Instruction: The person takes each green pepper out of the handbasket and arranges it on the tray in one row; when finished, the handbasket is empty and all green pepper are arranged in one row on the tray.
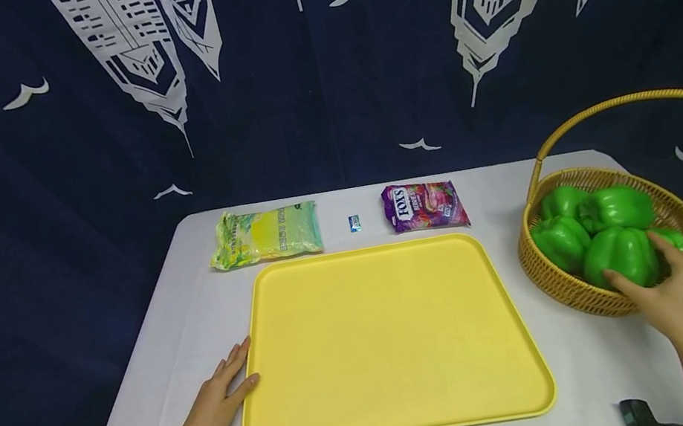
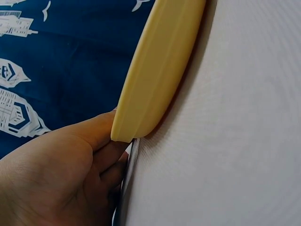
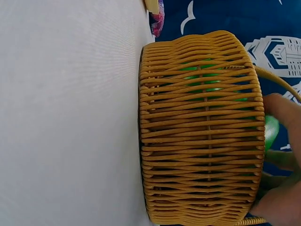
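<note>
Several green bell peppers (image 1: 617,208) lie in a round wicker basket (image 1: 546,284) on the right of the table. My right hand (image 1: 681,295) reaches over the basket's near rim and grips the front bell pepper (image 1: 620,257), thumb on its left and index finger on its right. The right wrist view shows the basket's woven side (image 3: 202,136), which hides most of the peppers. A yellow tray (image 1: 390,340) lies flat at the table's middle. My left hand (image 1: 214,407) rests against its left edge, fingers extended; in the left wrist view that hand (image 2: 61,174) touches the tray rim (image 2: 160,61).
Behind the tray lie a green-yellow packet (image 1: 270,234), a tiny blue packet (image 1: 355,223) and a purple FOX'S candy bag (image 1: 425,205). The basket's tall handle (image 1: 634,97) arches above it. A black object (image 1: 639,413) sits at the front right edge.
</note>
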`<act>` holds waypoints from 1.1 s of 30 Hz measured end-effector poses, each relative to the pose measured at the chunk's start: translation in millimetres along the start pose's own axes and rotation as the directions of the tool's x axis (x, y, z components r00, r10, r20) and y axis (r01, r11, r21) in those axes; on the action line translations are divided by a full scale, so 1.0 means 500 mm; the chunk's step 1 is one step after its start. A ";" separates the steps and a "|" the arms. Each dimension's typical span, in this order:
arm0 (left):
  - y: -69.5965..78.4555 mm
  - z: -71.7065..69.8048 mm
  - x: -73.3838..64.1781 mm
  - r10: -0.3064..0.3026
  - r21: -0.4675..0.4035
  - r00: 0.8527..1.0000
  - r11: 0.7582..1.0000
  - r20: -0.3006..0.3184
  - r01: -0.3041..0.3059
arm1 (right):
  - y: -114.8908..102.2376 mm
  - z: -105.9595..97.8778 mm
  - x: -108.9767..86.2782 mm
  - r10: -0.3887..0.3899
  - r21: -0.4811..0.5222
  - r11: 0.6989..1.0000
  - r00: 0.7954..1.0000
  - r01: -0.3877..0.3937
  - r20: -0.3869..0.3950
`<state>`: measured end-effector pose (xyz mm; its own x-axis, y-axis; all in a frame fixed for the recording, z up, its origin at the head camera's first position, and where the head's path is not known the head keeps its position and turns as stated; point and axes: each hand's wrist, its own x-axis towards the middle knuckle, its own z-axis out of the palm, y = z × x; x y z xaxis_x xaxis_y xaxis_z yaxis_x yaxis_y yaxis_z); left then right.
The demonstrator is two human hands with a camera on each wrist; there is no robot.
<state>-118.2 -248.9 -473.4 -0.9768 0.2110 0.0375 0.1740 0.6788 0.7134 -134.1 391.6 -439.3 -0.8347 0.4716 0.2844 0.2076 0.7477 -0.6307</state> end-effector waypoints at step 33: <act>0.024 0.006 -0.037 0.014 0.051 1.000 0.999 -0.021 -0.013 | -0.264 0.034 -0.040 -0.520 0.262 0.820 0.853 0.510 -0.033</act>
<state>-97.4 -242.5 -467.5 -0.9767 0.2056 0.0617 0.1924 0.7112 0.6762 -153.3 275.7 -374.0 -0.8036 0.0289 0.5944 -0.3888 0.7307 -0.5612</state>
